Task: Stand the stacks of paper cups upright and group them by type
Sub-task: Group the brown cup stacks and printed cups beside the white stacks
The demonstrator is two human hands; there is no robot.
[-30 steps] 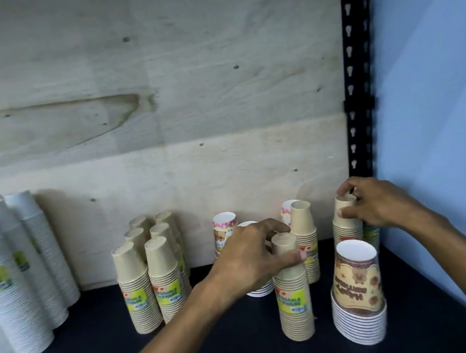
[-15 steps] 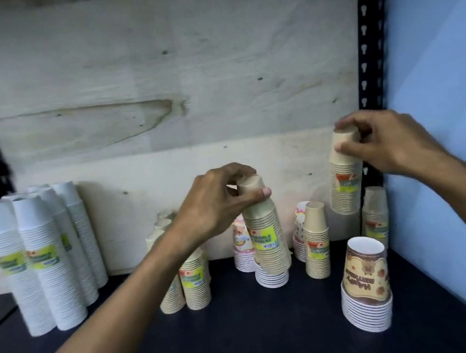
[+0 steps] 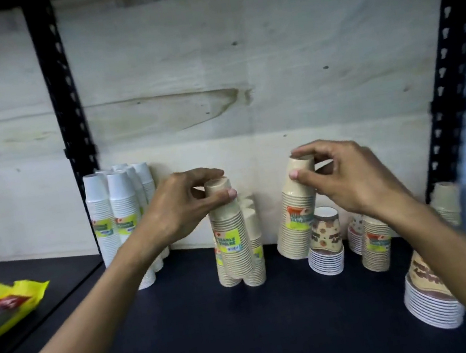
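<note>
A dark shelf backed by plywood carries the cups. One kraft stack is pinched at its top by the left hand, just above the kraft group; another is gripped by the right hand. Neighbours could be toppled if either is set down tilted.

Yellow packet cut by left edge, blurred; far-right kraft stack blurred.

Dim, soft, edges blurred and bowed
</note>
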